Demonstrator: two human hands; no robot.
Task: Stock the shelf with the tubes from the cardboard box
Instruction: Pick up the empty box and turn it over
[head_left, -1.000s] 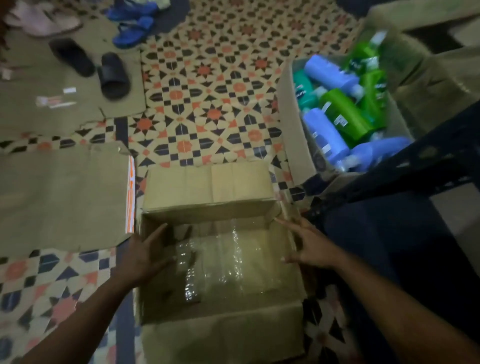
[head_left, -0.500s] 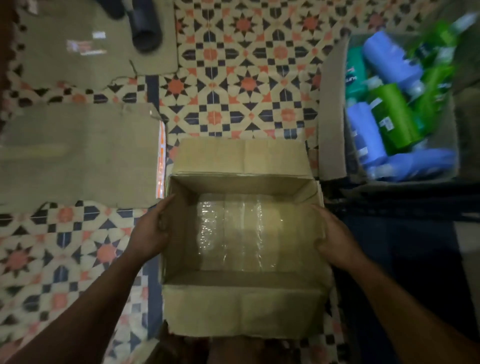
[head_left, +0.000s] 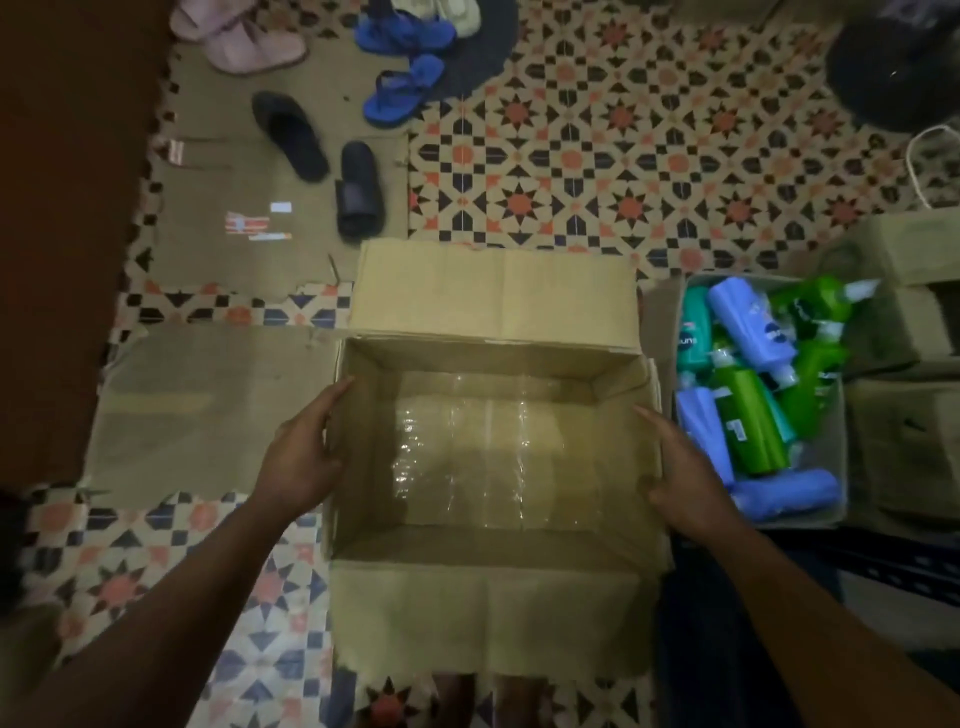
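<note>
Cardboard, brown: large open box (head_left: 493, 296) on patterned tile floor (head_left: 623, 171), flaps out, crinkled clear plastic film (head_left: 467, 457) across its bottom. Left grip (head_left: 304, 457) lies flat against the left wall's outside, fingers straight; right grip (head_left: 685, 467) likewise against the right wall, neither one curled around anything. Tubes (head_left: 748, 426), blue, green and teal, heaped lying down in a smaller cardboard box (head_left: 800, 521) just right of the large one. Flattened cardboard sheet (head_left: 208, 410) to the left. Black slides (head_left: 358, 192) and blue sandals (head_left: 405, 88) further off.
</note>
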